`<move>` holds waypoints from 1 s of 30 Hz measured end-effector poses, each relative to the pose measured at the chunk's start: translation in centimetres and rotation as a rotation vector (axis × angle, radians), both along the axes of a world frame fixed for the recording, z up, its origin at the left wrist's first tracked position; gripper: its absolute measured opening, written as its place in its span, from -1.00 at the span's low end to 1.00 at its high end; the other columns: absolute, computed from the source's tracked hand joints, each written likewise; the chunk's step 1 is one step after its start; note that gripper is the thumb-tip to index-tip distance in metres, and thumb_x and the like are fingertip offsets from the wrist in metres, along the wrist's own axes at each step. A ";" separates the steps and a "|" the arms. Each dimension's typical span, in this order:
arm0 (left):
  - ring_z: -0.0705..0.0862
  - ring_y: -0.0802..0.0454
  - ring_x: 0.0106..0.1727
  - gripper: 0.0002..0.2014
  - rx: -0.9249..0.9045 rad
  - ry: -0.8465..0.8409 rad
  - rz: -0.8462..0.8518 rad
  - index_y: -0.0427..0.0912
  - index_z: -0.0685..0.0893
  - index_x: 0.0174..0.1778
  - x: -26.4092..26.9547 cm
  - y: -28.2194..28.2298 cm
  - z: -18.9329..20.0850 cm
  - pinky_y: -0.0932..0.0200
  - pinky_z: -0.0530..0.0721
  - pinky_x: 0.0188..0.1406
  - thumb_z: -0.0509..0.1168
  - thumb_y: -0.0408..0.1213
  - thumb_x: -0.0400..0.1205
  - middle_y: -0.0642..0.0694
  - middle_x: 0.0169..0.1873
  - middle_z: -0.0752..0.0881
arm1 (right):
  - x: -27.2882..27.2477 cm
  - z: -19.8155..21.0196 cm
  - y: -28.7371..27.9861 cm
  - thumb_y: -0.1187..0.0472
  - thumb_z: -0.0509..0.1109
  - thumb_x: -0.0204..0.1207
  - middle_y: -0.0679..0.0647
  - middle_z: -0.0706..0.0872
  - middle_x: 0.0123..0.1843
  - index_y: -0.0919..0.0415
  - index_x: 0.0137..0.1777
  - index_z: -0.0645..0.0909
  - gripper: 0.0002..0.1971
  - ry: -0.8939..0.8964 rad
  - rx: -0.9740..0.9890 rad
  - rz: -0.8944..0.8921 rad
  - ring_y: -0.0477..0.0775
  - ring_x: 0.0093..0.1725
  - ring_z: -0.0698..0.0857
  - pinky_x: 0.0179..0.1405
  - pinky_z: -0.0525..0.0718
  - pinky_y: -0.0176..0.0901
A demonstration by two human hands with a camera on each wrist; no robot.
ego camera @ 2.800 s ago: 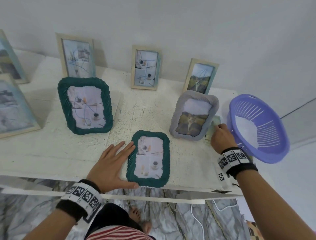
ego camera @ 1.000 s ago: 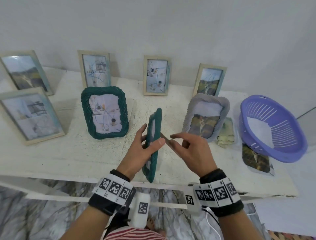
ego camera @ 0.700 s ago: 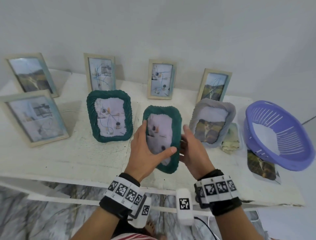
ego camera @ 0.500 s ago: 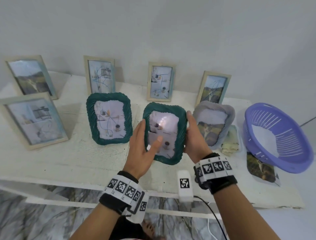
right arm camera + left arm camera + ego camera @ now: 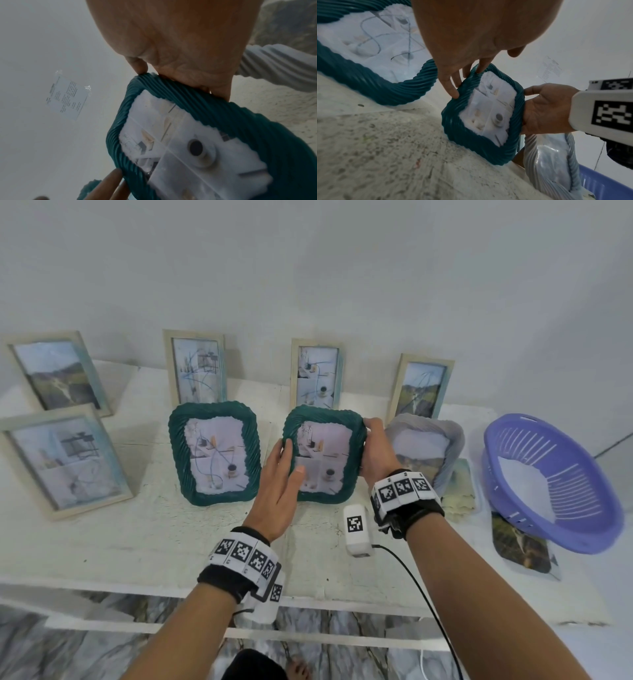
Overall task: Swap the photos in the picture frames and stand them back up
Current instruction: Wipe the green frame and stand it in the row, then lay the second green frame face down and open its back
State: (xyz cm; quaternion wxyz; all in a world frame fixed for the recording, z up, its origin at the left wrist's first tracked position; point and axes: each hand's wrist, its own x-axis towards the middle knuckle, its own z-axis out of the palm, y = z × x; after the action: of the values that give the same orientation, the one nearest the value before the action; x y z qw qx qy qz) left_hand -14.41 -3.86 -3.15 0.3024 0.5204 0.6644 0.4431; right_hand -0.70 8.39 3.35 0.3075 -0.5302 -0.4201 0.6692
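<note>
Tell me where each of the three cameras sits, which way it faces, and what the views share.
Head: worn on the head, looking forward and down at the white table; both forearms, the left hand and right hand show.
Left wrist: looks along the left palm to fingertips on the small teal frame; the right hand shows opposite.
Right wrist: looks along the right palm, which holds that frame's edge; left fingertips show below.
Shared: all three show the small teal frame between both hands; both wrist views show a paper on the wall.
</note>
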 end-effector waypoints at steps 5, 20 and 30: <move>-0.19 0.28 0.69 -0.36 -0.030 0.034 -0.023 0.09 -0.08 0.73 -0.2 0.1 -0.1 -0.01 -0.13 0.72 -0.13 0.19 0.74 0.16 0.71 -0.16 | -0.4 -0.9 1.4 -0.21 0.07 0.38 0.12 0.52 -0.14 0.07 -0.15 0.45 -0.64 -0.137 0.141 -0.020 0.11 -0.08 0.47 -0.02 0.47 0.02; 0.46 0.13 0.48 -0.57 0.237 0.107 0.227 0.05 0.58 0.42 -4.7 -3.9 1.1 -0.20 0.57 0.39 0.17 0.08 0.67 0.14 0.43 0.49 | -2.6 4.3 -3.7 0.25 0.20 0.69 -0.04 0.70 0.17 0.17 0.27 0.58 -0.77 -0.345 0.980 0.003 -0.16 0.09 0.66 0.07 0.59 -0.38; 0.34 -0.02 0.57 -0.38 0.110 0.044 0.487 0.00 0.22 0.65 -11.4 -3.7 1.7 -0.21 0.36 0.57 0.27 -0.07 0.68 -0.10 0.57 0.36 | -10.5 0.3 -6.6 0.12 0.18 0.68 0.21 0.58 0.40 0.25 0.64 0.24 -0.45 -0.482 0.644 0.471 0.22 0.17 0.70 0.28 0.61 0.17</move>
State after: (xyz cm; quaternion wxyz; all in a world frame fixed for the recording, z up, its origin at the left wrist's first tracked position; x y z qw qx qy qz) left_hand -25.80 -7.60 -1.47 0.1433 0.3701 0.7516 0.5268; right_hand -11.16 1.82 3.61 0.1900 -0.4384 -0.7748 0.4141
